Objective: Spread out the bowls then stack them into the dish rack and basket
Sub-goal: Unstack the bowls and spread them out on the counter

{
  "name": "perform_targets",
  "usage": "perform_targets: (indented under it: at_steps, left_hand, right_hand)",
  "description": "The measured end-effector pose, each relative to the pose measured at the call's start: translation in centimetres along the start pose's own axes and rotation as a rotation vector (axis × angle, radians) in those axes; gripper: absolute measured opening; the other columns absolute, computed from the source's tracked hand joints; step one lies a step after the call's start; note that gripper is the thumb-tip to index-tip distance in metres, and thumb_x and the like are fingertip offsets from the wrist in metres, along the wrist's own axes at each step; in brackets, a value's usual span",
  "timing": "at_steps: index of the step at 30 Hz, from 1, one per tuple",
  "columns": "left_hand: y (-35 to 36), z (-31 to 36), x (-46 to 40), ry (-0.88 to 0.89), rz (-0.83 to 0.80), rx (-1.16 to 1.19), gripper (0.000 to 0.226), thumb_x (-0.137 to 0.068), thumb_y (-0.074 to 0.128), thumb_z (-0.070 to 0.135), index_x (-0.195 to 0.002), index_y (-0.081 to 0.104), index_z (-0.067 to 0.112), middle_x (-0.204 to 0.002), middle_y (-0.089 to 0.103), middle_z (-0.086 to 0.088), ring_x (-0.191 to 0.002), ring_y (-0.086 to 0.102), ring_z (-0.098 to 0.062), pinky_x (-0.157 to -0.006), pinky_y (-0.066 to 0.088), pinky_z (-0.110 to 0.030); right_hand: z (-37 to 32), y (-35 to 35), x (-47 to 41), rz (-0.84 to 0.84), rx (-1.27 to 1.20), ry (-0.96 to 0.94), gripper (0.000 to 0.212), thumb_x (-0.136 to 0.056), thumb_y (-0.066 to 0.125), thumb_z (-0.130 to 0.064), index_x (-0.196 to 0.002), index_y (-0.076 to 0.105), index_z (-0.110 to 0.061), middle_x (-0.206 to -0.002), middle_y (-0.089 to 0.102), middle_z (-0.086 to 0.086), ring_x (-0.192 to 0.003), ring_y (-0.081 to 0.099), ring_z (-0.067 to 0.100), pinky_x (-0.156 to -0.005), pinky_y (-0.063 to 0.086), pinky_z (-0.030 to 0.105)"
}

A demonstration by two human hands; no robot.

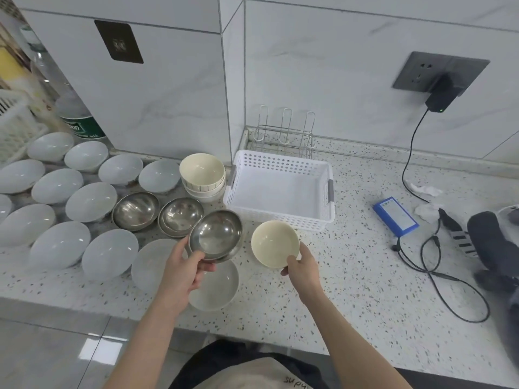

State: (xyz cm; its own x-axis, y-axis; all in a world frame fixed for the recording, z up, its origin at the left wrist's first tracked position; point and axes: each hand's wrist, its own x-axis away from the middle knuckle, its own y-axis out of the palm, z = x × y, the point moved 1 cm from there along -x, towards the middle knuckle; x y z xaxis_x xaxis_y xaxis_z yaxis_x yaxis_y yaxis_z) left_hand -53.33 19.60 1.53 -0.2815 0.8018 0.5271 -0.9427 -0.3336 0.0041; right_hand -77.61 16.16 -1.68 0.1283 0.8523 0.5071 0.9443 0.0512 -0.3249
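Note:
My left hand (182, 272) grips a steel bowl (215, 238) by its near rim, lifted and tilted above a white bowl (217, 287) on the counter. My right hand (304, 269) holds a cream bowl (274, 243) by its near rim, just in front of the white perforated basket (280, 164). The wire dish rack (285, 136) stands behind the basket against the wall. Two more steel bowls (136, 210) (181, 217) rest left of the basket, with a short stack of cream bowls (202, 175) behind them. Several pale white bowls (91, 202) lie spread over the left counter.
A blue box (396, 216), black cables (438, 265) and a plugged-in charger (442, 96) sit on the right, beside dark cloth (494, 248). A bottle (80, 116) and a white crate (14, 122) stand at the far left. The counter's front edge (252, 336) runs near my body.

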Motion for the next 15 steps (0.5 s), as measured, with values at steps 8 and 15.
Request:
perform_targets:
  at_steps: [8,15]
  left_hand:
    - [-1.0,-0.6,0.0,-0.008,0.001,-0.051,0.049,-0.095,0.054,0.004,-0.139,0.048,0.026,-0.073,0.072,-0.021,-0.042,0.049,-0.008,-0.032,0.025,-0.017]
    - [-1.9,-1.4,-0.5,-0.04,-0.015,-0.057,0.044,-0.094,0.054,0.004,-0.132,0.052,0.026,-0.075,0.073,-0.023,-0.042,0.046,-0.009,-0.032,0.024,-0.018]
  right_hand:
    - [-0.1,0.5,-0.7,0.027,-0.007,0.011,0.055,-0.093,0.039,-0.009,-0.145,0.038,-0.028,-0.086,0.068,0.011,-0.06,0.062,0.006,-0.05,0.04,0.019]
    - [-0.3,1.1,-1.0,0.026,-0.012,0.002,0.053,-0.093,0.039,-0.007,-0.143,0.04,-0.026,-0.089,0.067,0.012,-0.057,0.061,0.006,-0.046,0.041,0.015]
